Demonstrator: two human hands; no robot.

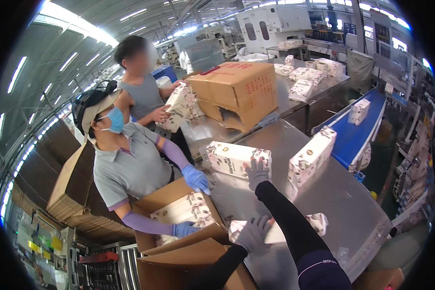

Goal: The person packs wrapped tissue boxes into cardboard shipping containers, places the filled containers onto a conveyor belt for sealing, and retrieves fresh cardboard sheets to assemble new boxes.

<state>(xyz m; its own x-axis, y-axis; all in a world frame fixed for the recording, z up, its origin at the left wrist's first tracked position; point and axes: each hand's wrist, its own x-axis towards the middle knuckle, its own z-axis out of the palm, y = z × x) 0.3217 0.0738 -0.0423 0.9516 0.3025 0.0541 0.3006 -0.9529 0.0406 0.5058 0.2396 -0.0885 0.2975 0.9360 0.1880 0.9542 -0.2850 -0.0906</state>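
My right hand (257, 175), in a grey glove, rests with its fingers spread on the right end of a white floral tissue pack (227, 157). That pack stands on its long edge on the metal table (340, 212). Nearer to me, my left hand (253, 234), also gloved in grey, lies over the left part of another floral tissue pack (275, 235), fingers stretched out. My right forearm crosses over this lower pack and hides its middle. A third tissue pack (311, 157) stands on edge to the right, touched by neither hand.
At the left a masked co-worker in blue gloves (196, 180) reaches into an open carton (217, 235) with tissue packs. Behind, another person holds a pack (179, 107) beside a large carton (241, 89). A blue conveyor belt (355, 133) carries a pack (359, 112) at the right.
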